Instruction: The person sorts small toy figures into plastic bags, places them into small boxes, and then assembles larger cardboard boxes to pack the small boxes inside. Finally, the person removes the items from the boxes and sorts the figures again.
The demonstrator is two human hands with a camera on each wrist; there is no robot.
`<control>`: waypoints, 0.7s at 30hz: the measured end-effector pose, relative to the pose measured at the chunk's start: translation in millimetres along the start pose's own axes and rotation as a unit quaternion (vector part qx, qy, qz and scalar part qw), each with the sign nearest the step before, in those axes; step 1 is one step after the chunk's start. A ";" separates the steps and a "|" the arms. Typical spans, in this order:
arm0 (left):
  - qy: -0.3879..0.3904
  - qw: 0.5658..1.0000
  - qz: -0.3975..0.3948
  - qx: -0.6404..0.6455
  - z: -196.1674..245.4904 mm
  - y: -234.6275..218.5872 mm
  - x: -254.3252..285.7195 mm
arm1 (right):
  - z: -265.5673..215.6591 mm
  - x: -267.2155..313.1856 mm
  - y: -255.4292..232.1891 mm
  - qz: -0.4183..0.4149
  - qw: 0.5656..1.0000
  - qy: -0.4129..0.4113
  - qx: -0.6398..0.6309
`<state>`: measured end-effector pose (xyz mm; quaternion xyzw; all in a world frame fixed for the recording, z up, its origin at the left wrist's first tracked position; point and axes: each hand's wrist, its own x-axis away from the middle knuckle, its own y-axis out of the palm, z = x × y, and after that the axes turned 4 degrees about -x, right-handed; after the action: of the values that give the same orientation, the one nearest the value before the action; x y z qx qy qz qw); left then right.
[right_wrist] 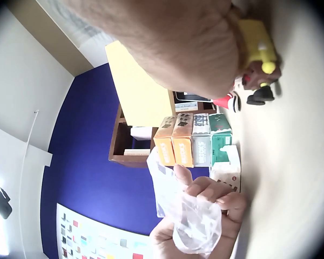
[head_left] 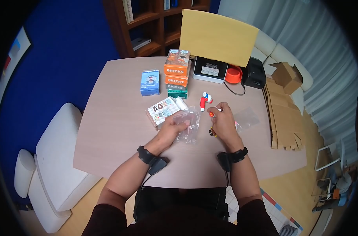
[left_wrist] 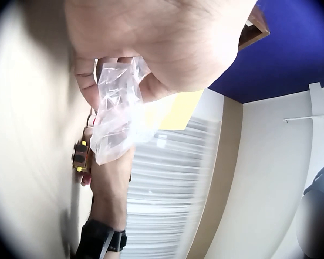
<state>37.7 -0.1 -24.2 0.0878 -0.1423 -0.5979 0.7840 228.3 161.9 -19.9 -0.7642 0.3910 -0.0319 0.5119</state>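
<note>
My left hand (head_left: 172, 131) grips a clear plastic bag (head_left: 189, 125), which hangs crumpled from the thumb and fingers in the left wrist view. Opposite it, my right hand (head_left: 225, 125) pinches a small red-and-white toy piece (head_left: 212, 114), mostly hidden by the fingers. Just beyond those fingertips, a red, white and blue toy figure (head_left: 205, 101) is on the table. A brown-and-yellow brick figure (right_wrist: 259, 65) sits beside the right hand, close under the palm. Behind the left hand lies a white patterned box (head_left: 161, 111) with its flap raised.
Stacked orange, grey and green brick boxes (head_left: 176, 70) stand at the back, with a blue box (head_left: 150, 82) to their left. Right of the right hand lies another clear bag (head_left: 247, 119). A tablet-like device (head_left: 210, 70), red round object (head_left: 234, 74) and flattened cardboard (head_left: 282, 116) line the far and right edges.
</note>
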 end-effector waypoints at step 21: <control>0.046 0.994 -0.025 -0.093 0.4 3.7 -0.5 | -38.1 -5.1 -25.4 -0.016 0.797 0.145 -0.586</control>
<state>40.8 1.5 -22.7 0.0454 -0.0476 -0.6235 0.7791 222.0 140.6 20.4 -0.9109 0.3921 0.0845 -0.0965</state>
